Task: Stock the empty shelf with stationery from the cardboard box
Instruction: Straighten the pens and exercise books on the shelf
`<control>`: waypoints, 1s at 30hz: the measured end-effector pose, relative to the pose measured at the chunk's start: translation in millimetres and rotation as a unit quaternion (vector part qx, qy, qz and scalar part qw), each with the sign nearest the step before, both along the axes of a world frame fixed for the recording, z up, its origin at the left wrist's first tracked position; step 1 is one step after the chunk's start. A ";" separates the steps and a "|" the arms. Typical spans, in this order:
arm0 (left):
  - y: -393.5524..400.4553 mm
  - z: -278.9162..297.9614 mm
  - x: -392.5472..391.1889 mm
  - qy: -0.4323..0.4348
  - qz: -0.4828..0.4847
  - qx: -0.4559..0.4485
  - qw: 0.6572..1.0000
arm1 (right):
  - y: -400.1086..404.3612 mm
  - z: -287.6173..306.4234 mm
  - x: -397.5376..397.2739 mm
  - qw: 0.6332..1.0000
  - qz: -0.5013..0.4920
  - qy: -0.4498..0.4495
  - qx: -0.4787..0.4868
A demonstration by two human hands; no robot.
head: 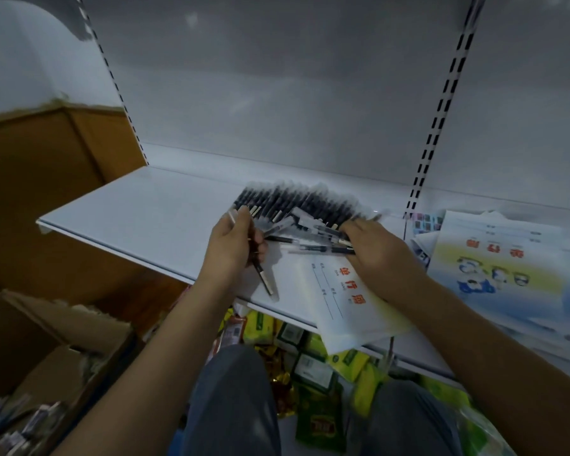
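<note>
A row of several black pens (297,200) lies side by side on the white shelf (139,209). My left hand (234,245) grips a few pens (264,278) whose ends stick out below my fist. My right hand (372,248) rests on loose pens (313,236) at the row's right end, fingers curled over them. A white exercise book with red characters (339,297) lies under my hands and hangs over the shelf's front edge. The open cardboard box (46,357) stands at the lower left with stationery inside.
A blue and yellow printed booklet (497,268) lies on the shelf section to the right. Below the shelf are yellow and green packets (323,370). Slotted uprights (435,126) frame the shelf's back panel. My knees are at the bottom.
</note>
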State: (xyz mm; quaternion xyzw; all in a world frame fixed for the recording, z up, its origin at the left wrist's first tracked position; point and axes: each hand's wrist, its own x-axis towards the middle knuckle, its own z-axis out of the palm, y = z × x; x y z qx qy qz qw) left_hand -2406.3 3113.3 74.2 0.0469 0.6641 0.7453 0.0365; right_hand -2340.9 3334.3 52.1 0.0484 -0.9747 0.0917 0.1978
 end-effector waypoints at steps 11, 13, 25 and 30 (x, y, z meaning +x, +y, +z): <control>-6.1 15.9 0.0 0.001 -0.102 0.198 0.975 | -1.2 31.5 7.3 0.941 0.064 0.127 -0.306; -6.4 14.6 -2.0 0.062 -0.108 0.160 0.979 | -4.8 41.8 2.1 0.859 0.118 0.097 -0.489; 7.9 -22.8 8.9 0.140 -0.138 -0.060 0.979 | 3.1 12.7 -9.2 0.790 0.102 -0.024 -0.604; 11.1 -20.5 10.7 0.127 -0.135 -0.021 0.982 | 12.9 15.0 -9.0 0.764 0.131 -0.013 -0.631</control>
